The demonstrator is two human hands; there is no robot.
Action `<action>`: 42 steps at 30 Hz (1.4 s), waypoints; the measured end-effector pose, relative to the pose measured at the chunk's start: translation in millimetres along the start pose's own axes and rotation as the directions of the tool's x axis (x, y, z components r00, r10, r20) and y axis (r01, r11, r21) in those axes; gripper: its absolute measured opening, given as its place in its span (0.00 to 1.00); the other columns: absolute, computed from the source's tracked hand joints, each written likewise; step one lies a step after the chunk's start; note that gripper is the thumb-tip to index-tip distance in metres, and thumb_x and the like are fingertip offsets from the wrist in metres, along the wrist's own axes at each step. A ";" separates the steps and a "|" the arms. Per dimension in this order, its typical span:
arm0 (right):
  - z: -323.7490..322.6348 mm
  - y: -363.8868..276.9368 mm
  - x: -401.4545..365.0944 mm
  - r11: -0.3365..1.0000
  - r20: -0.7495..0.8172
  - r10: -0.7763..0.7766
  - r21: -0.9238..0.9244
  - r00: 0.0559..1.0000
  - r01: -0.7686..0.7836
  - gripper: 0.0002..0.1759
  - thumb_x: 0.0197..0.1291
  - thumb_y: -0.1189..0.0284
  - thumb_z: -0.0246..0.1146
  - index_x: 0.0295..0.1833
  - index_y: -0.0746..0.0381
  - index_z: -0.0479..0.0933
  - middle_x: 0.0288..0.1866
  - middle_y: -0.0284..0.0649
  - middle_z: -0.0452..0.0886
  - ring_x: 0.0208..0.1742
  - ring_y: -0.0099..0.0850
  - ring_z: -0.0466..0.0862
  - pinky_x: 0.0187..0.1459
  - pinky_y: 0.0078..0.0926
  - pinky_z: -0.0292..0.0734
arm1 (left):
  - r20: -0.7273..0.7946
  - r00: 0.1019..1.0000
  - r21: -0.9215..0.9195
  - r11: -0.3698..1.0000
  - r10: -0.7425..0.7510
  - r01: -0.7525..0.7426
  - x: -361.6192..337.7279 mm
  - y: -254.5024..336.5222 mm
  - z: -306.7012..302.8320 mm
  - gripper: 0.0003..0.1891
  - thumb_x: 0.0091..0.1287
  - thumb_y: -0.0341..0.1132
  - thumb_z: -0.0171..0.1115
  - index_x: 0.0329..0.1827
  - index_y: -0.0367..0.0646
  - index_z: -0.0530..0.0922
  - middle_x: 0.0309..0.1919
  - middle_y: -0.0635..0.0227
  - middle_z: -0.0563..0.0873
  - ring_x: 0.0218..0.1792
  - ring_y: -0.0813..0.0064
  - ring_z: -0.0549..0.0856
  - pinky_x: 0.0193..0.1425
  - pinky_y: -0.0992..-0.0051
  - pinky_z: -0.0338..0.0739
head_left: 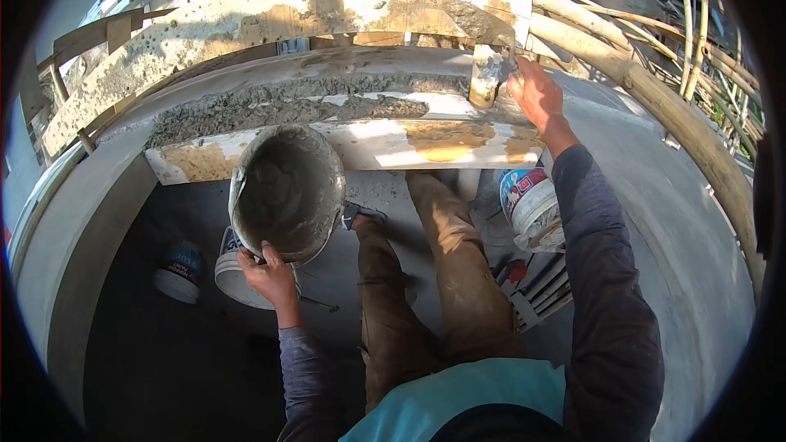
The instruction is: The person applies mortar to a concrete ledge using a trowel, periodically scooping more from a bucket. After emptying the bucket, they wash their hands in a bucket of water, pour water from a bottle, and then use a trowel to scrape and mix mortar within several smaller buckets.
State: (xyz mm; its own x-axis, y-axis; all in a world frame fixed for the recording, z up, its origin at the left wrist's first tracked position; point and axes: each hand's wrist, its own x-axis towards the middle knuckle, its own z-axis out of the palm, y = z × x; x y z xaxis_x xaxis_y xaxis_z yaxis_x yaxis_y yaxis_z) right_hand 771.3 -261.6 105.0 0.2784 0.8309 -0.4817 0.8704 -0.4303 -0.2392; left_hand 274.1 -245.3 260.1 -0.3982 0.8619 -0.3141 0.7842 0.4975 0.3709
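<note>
Hard daylight comes from the top of the frame and warms the upper plank and the white board, where pale patches glare nearly to white. The right hand and the trowel it grips are sunlit; the left hand, clasping the rim of the bucket, sits in shade. The floor at lower left is very dark. Fisheye distortion bows every straight edge, a black vignette rings the frame, and detail softens towards the edges.

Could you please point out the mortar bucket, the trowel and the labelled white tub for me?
mortar bucket (286,188): head view, on its mortar-coated inside.
trowel (486,74): head view, on its mortar-caked blade.
labelled white tub (529,201): head view, on its side wall.
</note>
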 end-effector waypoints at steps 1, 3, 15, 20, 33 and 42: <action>11.5 2.0 -9.2 0.994 -0.029 0.027 -0.101 0.999 -0.029 0.24 0.59 0.61 0.64 0.60 0.54 0.72 0.57 0.46 0.79 0.56 0.45 0.81 0.54 0.46 0.77 | -0.002 1.000 0.011 1.000 -0.001 0.001 0.1 1.2 -0.6 0.09 0.66 0.28 0.59 0.40 0.32 0.70 0.34 0.58 0.79 0.35 0.66 0.77 0.45 0.69 0.73; 18.9 1.1 -26.0 0.981 0.039 0.009 -0.192 0.999 -0.002 0.24 0.57 0.61 0.65 0.59 0.53 0.72 0.58 0.43 0.79 0.56 0.43 0.81 0.53 0.46 0.77 | -0.017 1.000 0.004 1.000 0.027 -0.027 -0.4 0.5 -0.5 0.09 0.66 0.28 0.59 0.40 0.32 0.70 0.34 0.58 0.79 0.34 0.66 0.77 0.44 0.69 0.73; -25.4 -149.4 -101.4 0.906 0.149 -0.419 0.136 0.896 0.401 0.13 0.57 0.67 0.60 0.45 0.61 0.73 0.38 0.46 0.78 0.39 0.45 0.84 0.35 0.42 0.82 | -0.019 0.999 0.031 0.998 0.047 -0.047 -11.1 7.6 8.2 0.12 0.65 0.30 0.60 0.45 0.30 0.71 0.37 0.48 0.82 0.37 0.51 0.82 0.45 0.62 0.74; 68.1 -266.0 -96.1 0.823 -0.037 -0.567 -0.025 0.823 0.567 0.14 0.53 0.70 0.59 0.45 0.65 0.76 0.34 0.44 0.78 0.35 0.40 0.82 0.29 0.39 0.80 | -0.025 1.000 0.075 0.997 0.019 -0.017 -20.0 17.3 14.8 0.13 0.65 0.31 0.60 0.45 0.30 0.71 0.38 0.45 0.83 0.38 0.47 0.82 0.44 0.60 0.74; 48.5 -315.3 -89.4 0.788 0.733 -0.541 0.271 0.412 0.553 0.10 0.52 0.72 0.66 0.42 0.60 0.85 0.44 0.44 0.87 0.44 0.43 0.88 0.39 0.38 0.83 | -0.012 0.987 0.094 0.983 0.159 -0.157 -19.4 -4.7 15.5 0.15 0.62 0.30 0.63 0.49 0.32 0.76 0.40 0.46 0.83 0.42 0.44 0.84 0.44 0.58 0.78; 64.1 -269.7 -66.5 0.662 0.524 -0.743 0.668 0.417 0.340 0.22 0.45 0.65 0.64 0.49 0.60 0.79 0.38 0.48 0.84 0.44 0.46 0.83 0.45 0.42 0.76 | -0.025 0.999 0.042 0.999 -0.023 0.024 9.4 -19.8 -13.4 0.11 0.63 0.33 0.63 0.40 0.37 0.73 0.31 0.54 0.82 0.32 0.55 0.83 0.41 0.62 0.75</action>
State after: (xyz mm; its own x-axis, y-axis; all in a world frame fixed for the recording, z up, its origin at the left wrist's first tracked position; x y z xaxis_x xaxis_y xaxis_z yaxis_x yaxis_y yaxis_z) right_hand 491.9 -223.4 147.5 -0.7433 0.4812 -0.4647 0.3997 -0.2376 -0.8853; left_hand 248.5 -245.7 261.5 -0.4276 0.8524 -0.3009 0.7937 0.5134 0.3264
